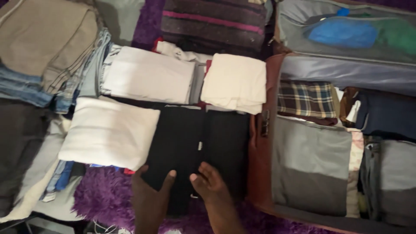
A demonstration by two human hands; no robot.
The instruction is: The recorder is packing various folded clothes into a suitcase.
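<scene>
Black folded garment (190,143) hemmed in: white fold (108,132) left, open suitcase (260,173) right; purple rug (99,195) free below. Left hand (151,195), right hand (210,184) flat, fingers loosely spread, pressing garment's near edge.

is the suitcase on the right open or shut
Open. The suitcase lies flat with its lid swung back, and folded clothes like a plaid shirt show inside it.

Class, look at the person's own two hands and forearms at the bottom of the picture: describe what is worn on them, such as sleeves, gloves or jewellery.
Both hands are bare: the left hand and the right hand wear no gloves, and no rings show. The forearms running to the bottom edge are uncovered too, with no sleeve, watch or bracelet in view. The picture is slightly blurred, so very small items could go unseen.
</scene>
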